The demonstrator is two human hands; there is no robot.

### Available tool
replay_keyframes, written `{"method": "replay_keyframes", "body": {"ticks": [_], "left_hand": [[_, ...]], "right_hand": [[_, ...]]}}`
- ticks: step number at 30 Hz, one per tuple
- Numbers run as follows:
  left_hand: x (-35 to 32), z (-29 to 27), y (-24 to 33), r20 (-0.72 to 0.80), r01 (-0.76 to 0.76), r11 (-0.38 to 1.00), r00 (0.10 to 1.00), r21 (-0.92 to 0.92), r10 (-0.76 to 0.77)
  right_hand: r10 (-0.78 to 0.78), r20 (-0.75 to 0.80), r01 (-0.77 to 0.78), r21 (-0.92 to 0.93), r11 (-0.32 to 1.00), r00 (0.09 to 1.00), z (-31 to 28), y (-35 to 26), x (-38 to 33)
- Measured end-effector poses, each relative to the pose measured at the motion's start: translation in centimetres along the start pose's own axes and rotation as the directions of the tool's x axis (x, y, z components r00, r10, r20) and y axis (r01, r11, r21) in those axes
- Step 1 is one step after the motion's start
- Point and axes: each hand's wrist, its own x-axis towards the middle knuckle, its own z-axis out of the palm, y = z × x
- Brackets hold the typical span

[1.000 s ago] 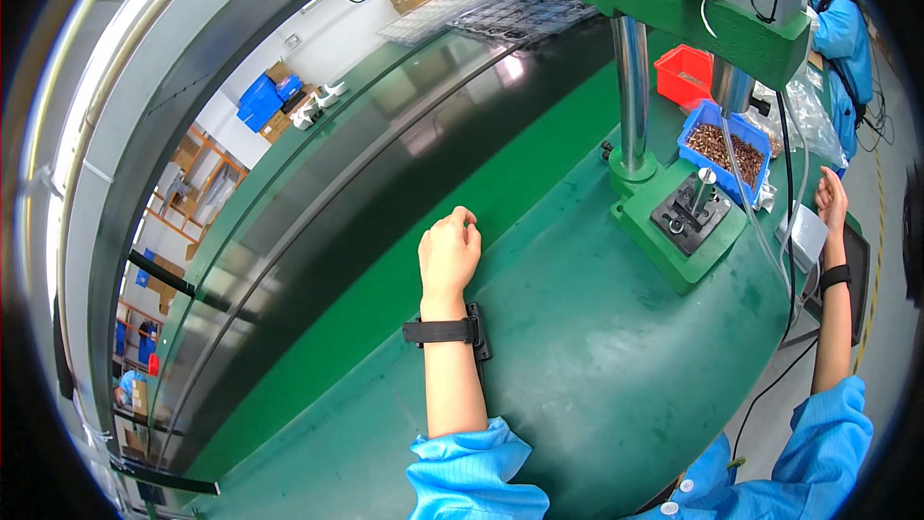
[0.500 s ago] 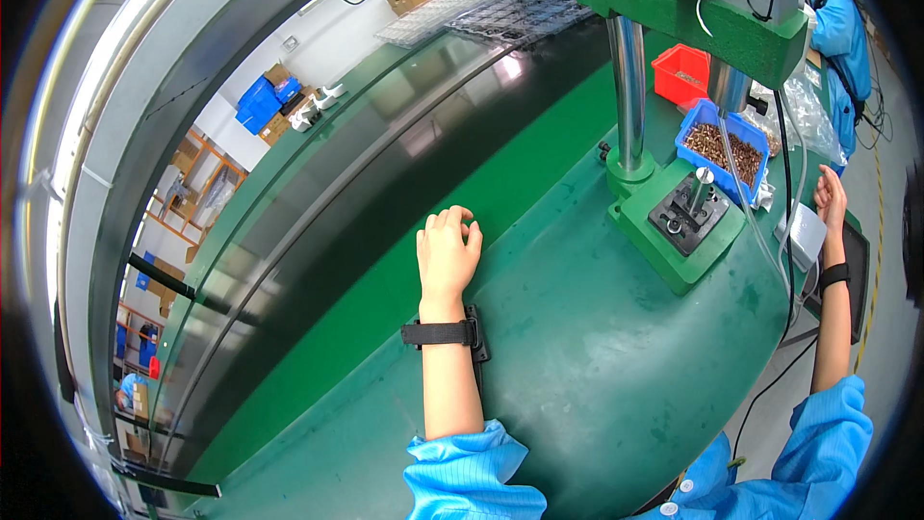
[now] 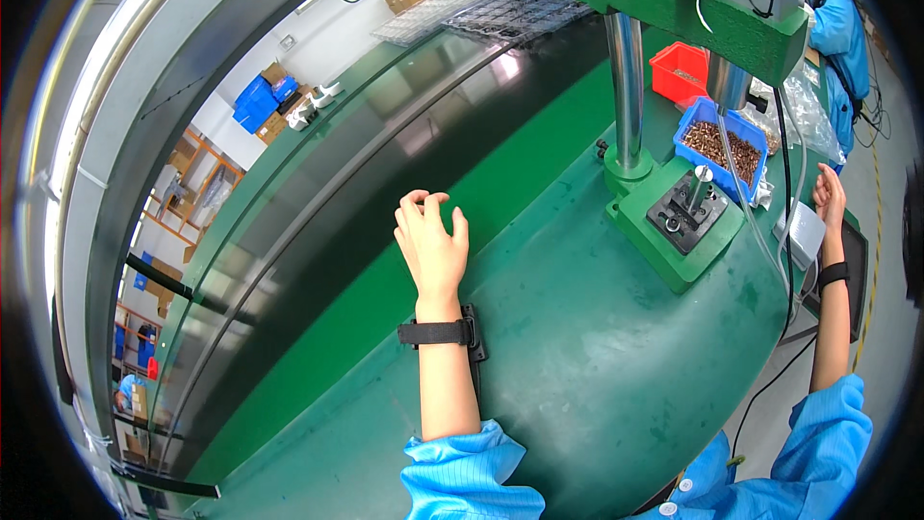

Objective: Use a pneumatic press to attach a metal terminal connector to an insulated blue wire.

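One view: head cam, left of a side-by-side fisheye pair, upright, unmirrored. Sits above and behind the hands, tilted down. Left hand (image 3: 430, 248) close, near mid-frame; right hand (image 3: 830, 195) out toward the right rim. Covers the press (image 3: 688, 10) ahead between them, top cropped, plus room beyond. Grey beam (image 3: 197, 43) left of left hand bows with the lens.

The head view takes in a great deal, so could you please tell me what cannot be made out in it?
In the head view:
Left hand: palm, hidden by its back.
Green press: top, cut off by the upper edge.
Copper-coloured pieces in the blue bin: exact shapes, too small.
Red bin: right end, hidden by the silver cylinder.
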Motion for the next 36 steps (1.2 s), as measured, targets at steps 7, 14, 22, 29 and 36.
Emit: {"method": "replay_keyframes", "body": {"ticks": [7, 14, 22, 29, 36], "left_hand": [[0.6, -1.5, 0.5, -0.502, 0.186, 0.978, 0.857, 0.091, -0.116], [0.4, -0.4, 0.0, -0.538, 0.246, 0.964, 0.829, 0.101, -0.155], [-0.6, 0.5, -1.6, -0.014, 0.46, 0.845, 0.88, 0.272, -0.475], [-2.3, 0.1, -4.8, -0.141, 0.546, 0.801, 0.837, 0.246, -0.528], [-3.2, 0.3, -5.1, -0.204, 0.539, 0.805, 0.841, 0.247, -0.501]], "right_hand": [[-0.016, 0.008, 0.016, 0.019, 1.0, 1.0, 0.1, 0.3, 0.1], [0.006, -0.019, -0.006, -0.003, 1.0, 1.0, -0.1, 0.2, 0.2], [-0.009, 0.009, 0.009, -0.002, 1.0, 1.0, 0.0, 0.1, 0.1], [0.002, -0.003, -0.002, -0.018, 1.0, 1.0, 0.1, 0.0, -0.1], [-0.012, 0.021, 0.013, -0.049, 0.999, 1.0, -0.7, 0.0, 0.3]]}}
